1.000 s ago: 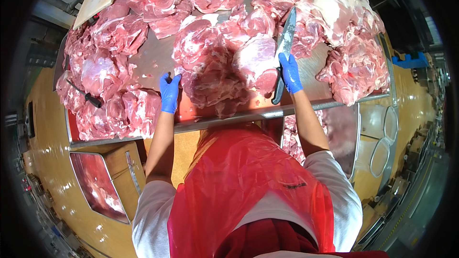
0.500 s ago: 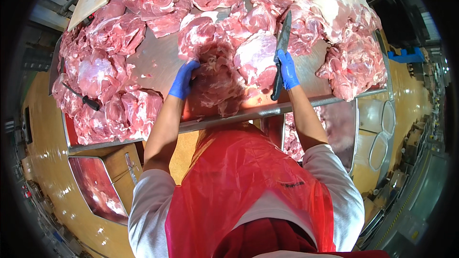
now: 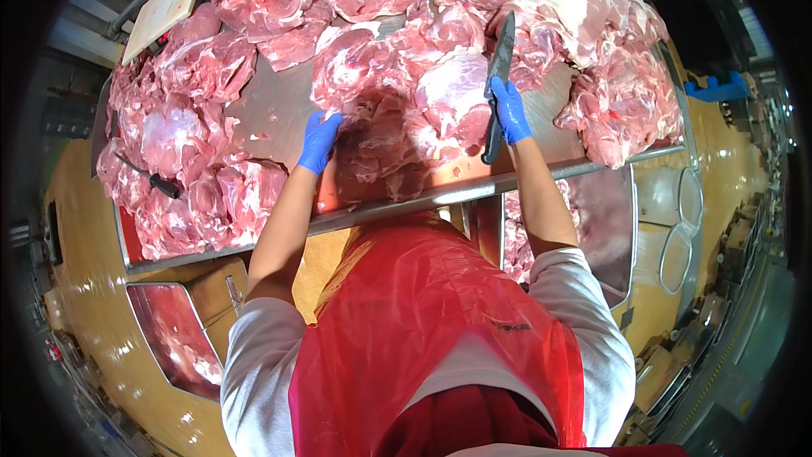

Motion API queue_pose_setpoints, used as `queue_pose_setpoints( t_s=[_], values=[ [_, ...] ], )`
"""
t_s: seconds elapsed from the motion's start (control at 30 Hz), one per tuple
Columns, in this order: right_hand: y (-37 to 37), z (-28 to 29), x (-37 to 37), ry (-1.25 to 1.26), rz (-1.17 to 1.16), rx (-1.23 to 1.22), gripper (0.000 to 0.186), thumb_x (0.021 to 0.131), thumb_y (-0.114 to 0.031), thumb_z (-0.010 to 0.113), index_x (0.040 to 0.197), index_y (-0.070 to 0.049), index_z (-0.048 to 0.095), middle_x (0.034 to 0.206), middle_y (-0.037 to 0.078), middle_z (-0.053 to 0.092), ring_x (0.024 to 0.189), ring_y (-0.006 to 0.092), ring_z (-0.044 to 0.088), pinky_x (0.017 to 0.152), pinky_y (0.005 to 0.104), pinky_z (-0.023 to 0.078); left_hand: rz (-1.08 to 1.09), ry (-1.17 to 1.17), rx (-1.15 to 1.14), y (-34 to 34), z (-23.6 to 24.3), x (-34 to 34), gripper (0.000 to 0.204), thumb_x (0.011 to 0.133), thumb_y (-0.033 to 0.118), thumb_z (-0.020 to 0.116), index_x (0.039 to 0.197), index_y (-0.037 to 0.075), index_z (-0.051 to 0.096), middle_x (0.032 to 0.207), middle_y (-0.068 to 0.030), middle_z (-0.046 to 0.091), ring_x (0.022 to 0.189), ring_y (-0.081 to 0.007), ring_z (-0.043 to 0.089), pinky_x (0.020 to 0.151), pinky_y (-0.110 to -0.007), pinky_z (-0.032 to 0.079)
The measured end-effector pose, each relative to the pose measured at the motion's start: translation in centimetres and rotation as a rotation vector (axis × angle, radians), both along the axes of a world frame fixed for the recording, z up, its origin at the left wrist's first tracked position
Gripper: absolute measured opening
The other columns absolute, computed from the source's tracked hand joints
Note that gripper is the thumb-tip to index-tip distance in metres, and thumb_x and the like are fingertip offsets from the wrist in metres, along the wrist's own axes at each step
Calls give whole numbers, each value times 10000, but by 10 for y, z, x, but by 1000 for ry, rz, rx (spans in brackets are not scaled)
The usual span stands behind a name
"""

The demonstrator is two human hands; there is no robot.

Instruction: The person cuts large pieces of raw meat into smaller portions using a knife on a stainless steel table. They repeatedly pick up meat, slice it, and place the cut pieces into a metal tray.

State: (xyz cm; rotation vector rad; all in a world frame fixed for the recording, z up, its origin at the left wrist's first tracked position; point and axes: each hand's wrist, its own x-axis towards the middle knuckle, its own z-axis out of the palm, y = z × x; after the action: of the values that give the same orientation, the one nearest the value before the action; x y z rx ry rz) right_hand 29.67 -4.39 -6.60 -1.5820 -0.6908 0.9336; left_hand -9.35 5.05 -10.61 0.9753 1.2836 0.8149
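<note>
My left hand, in a blue glove, has its fingers curled at the left edge of a shadowed, ragged piece of raw meat in the middle of the steel table, gripping it. My right hand, gloved the same, is closed on a long, dark-handled knife, its blade pointing away from me. A pale pink cut lies just left of the knife, and another red cut lies above my left hand.
Meat piles cover the table's left, back and right. A second knife lies on the left pile. A pale board is at back left. Below the front rail are metal bins with meat and round containers.
My left hand has moved right and up onto the central meat. My right hand and the knife have shifted slightly up and left. The view has shifted a little too.
</note>
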Motion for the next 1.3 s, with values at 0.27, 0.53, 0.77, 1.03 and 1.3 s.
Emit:
queue_pose_setpoints(
  t_s=[0.27,0.53,0.77,1.03,1.3],
  values=[
    [-23,12,17,-12,-104,75,395,1004,-318,585,1217,14,596,1020,60,662,874,125,588,798,295,488,-67,550,957,-28,94,52,561,809,248,728,1281,0,550,1253,-271,559,1183,-404,533,1008,-468,433],
    [-49,17,19,-12,-101,66,373,998,-353,586,1152,-15,611,958,11,610,837,103,520,781,276,450,-240,582,1443,-39,113,202,532,866,209,679,1358,56,544,1311,-226,565,1233,-419,519,1029,-512,410],
    [-86,3,25,4,-38,-72,375,985,-332,621,1168,-6,603,889,6,618,751,89,529,684,270,460,-486,667,1350,-27,53,189,520,922,272,594,1383,46,513,1344,-232,539,1228,-388,519,1056,-521,376],
    [-68,14,11,-87,22,76,404,983,-277,627,1254,22,595,1026,88,686,924,156,622,846,326,494,-363,964,1305,-32,39,114,437,958,264,551,1358,87,547,1459,-122,494,1366,-356,420,1108,-519,316],
    [-49,62,-42,68,93,1,194,1008,-219,589,1086,-45,553,733,43,590,464,133,549,409,282,441,-219,876,941,-48,27,-12,382,893,284,648,1225,95,632,1332,-237,543,1213,-426,520,1028,-501,418]
  ],
)
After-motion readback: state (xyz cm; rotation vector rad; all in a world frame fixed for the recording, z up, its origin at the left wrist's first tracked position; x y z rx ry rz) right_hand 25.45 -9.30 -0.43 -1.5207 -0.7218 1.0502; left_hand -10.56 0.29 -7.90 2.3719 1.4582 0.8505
